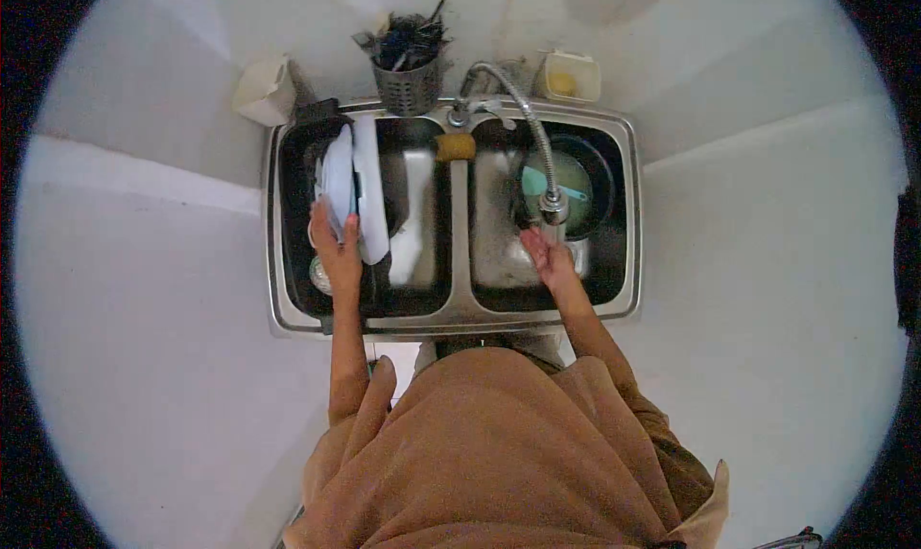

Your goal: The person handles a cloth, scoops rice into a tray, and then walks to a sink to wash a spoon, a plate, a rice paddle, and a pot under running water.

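My left hand (336,254) is in the left basin, its thumb and fingers around the lower edge of a pale plate (337,180). That plate stands on edge in a black rack (312,117), beside a larger white plate (370,194). In the right basin, my right hand (549,257) is turned palm up under the faucet head (553,204), fingers stretched out and holding nothing visible. Just beyond it sits a dark round pan (602,180) with cloudy liquid and a light green utensil (573,192) inside.
A yellow-brown sponge (456,146) lies on the divider's back end. Behind the sink stand a perforated metal holder (408,89) full of dark utensils, a white container (266,91) at left, and a tub (573,77) with something yellow at right.
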